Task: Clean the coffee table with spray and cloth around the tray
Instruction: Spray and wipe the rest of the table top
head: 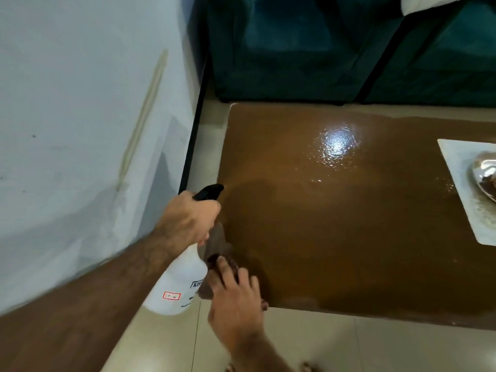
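Note:
My left hand grips the neck of a white spray bottle with a black trigger head pointed right over the brown coffee table. A faint mist leaves the nozzle. Wet droplets glisten on the table's far middle. My right hand presses a brown cloth against the table's near left corner. A pale rectangular tray lies at the right edge, holding a shiny metal dish.
A white wall stands at the left with a black vertical strip beside it. A dark teal sofa runs along the table's far side. Beige floor tiles lie below the table's near edge.

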